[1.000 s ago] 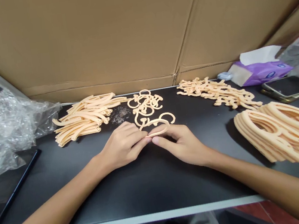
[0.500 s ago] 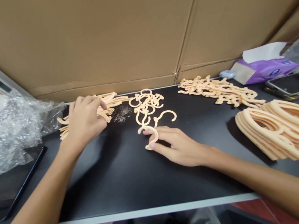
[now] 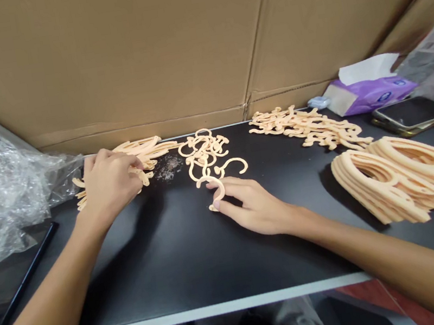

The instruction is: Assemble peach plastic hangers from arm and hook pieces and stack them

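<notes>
My right hand (image 3: pixel 254 206) is closed on a beige plastic hook (image 3: pixel 219 187), pinching its curve between thumb and fingers above the black table. Just beyond it lies a loose cluster of similar hooks (image 3: pixel 202 156), with a single hook (image 3: pixel 237 160) at its near side. Over at the left, my left hand (image 3: pixel 108 182) bends over a pile of long beige pieces (image 3: pixel 151 146), its fingers curled down among them. Whatever is between those fingertips is mostly hidden by the hand.
Wavy beige pieces (image 3: pixel 310 126) are heaped at the back right, with stacked beige hanger-like frames (image 3: pixel 392 178) nearer. A purple tissue pack (image 3: pixel 381 92) and a phone (image 3: pixel 415 112) sit beyond. Bubble wrap (image 3: pixel 4 201) covers part of a dark tablet (image 3: pixel 14 288) at left. Cardboard (image 3: pixel 122 62) stands behind.
The view has shifted slightly. My left hand has lowered a little into the pile, its fingers drawing in. My right hand keeps the same hook in much the same place.
</notes>
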The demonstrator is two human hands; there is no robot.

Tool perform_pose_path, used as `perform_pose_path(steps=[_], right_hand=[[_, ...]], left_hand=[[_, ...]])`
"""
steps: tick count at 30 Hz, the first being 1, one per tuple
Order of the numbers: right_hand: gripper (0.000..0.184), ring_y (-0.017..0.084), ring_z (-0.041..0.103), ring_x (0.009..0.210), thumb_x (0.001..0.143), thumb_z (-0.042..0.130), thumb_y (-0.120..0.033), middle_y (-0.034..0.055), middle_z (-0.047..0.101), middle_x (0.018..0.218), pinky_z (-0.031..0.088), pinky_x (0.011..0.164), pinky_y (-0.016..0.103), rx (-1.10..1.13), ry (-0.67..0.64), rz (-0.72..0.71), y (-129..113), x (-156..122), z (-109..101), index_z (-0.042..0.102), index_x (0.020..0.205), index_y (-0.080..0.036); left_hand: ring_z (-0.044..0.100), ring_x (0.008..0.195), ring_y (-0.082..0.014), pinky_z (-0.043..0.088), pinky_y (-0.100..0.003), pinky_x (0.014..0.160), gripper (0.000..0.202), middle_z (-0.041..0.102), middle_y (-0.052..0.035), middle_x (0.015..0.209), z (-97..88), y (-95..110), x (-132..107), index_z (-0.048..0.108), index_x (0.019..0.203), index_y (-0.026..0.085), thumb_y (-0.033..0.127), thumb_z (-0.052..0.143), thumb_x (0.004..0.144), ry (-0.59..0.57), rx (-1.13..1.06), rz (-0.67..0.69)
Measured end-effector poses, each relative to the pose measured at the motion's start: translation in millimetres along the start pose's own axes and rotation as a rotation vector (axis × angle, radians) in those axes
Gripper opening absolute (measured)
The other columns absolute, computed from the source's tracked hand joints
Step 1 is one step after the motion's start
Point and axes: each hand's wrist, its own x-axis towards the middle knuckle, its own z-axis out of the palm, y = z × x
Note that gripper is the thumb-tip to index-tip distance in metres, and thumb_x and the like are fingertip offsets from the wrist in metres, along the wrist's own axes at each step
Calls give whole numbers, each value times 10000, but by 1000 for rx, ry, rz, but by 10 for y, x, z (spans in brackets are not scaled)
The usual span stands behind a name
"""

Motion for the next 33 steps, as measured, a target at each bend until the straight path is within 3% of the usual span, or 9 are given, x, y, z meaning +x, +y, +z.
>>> perform_pose_path(steps=[8,12,18,20,23,25,28,33], right_hand=[[165,228,672,1055,951,512,-214,84,731,1075,511,939,396,-43,27,31,37,4,-23,647,858,-206],[179,223,669,1058,960,493,-216,84,726,1073,506,927,377,-48,12,34,35,9,-25,630,845,-202],[185,225,650,1102,945,510,-195,64,723,1062,480,945,371,29,44,92,11,27,-35,614,794,-209],[184,223,662,1062,943,536,-243,52,733,1031,482,930,366,112,91,175,18,40,-40,643,798,-209],[177,215,669,1017,930,576,-337,38,746,1006,488,925,367,356,253,291,57,65,-59,692,884,-212],[177,203,661,1005,904,610,-364,33,745,1022,492,935,365,552,386,305,95,82,-85,705,934,-218],[156,180,646,935,856,660,-366,35,731,1036,523,861,342,768,486,314,137,105,-129,712,897,-225],[170,163,652,777,788,741,-363,13,676,798,553,720,317,971,454,402,140,130,-153,681,774,-205]], left_hand=[[561,904,-252,411,-429,846,84,720,-15,905,-142,59,8,638,874,237,176,610,823,245,26,-54],[569,850,-225,431,-391,809,66,670,-13,841,-163,64,28,589,849,231,180,624,825,289,-17,-50],[634,793,-194,494,-352,744,146,680,-15,840,-191,268,5,581,820,207,190,723,788,429,-394,57],[654,817,-193,519,-364,784,185,683,-10,842,-200,398,-15,595,827,204,206,769,767,389,-650,16],[628,713,-150,529,-317,671,259,670,3,793,-193,566,-37,554,755,201,268,804,746,128,-1113,-49],[610,661,-132,522,-299,625,321,669,6,765,-160,627,-48,530,724,199,299,835,710,-7,-1284,-77],[614,656,-131,525,-299,622,364,681,-4,770,-77,652,-66,510,705,195,302,857,686,-110,-1404,-147],[624,650,-139,529,-304,603,373,688,-17,770,42,648,-93,508,684,192,256,874,661,-143,-1482,-242]])
